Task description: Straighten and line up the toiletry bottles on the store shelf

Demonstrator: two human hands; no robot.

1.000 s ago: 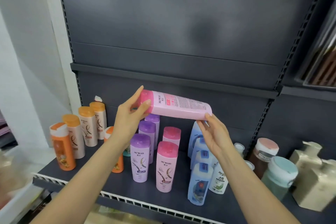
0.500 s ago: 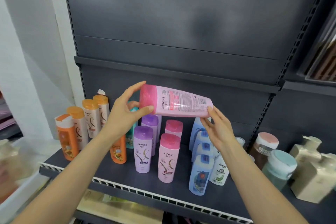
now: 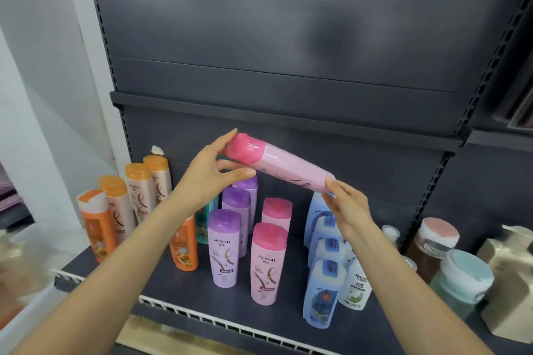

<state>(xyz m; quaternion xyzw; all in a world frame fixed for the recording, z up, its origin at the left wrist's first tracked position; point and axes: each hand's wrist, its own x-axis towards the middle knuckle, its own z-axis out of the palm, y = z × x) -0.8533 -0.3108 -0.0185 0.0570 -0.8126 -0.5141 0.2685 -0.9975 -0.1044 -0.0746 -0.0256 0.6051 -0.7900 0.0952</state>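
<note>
I hold a pink bottle (image 3: 284, 166) with a darker pink cap sideways in the air above the dark shelf (image 3: 291, 317). My left hand (image 3: 209, 174) grips its cap end between thumb and fingers. My right hand (image 3: 347, 207) touches the bottle's base with its fingertips. Below stand two pink bottles (image 3: 268, 264), three purple bottles (image 3: 225, 248), a row of blue bottles (image 3: 323, 292) and several orange-capped bottles (image 3: 140, 190), all upright.
A white bottle (image 3: 356, 284) stands beside the blue row. Orange bottles (image 3: 96, 228) and a teal one (image 3: 203, 223) stand at the left. Jars (image 3: 435, 242) and beige boxes (image 3: 506, 294) fill the right. A white ribbed rail (image 3: 219, 323) edges the shelf front.
The pink bottle has turned about its long axis, so its printed back label no longer faces me, and its cap end has risen a little. Both hands stay on its ends.
</note>
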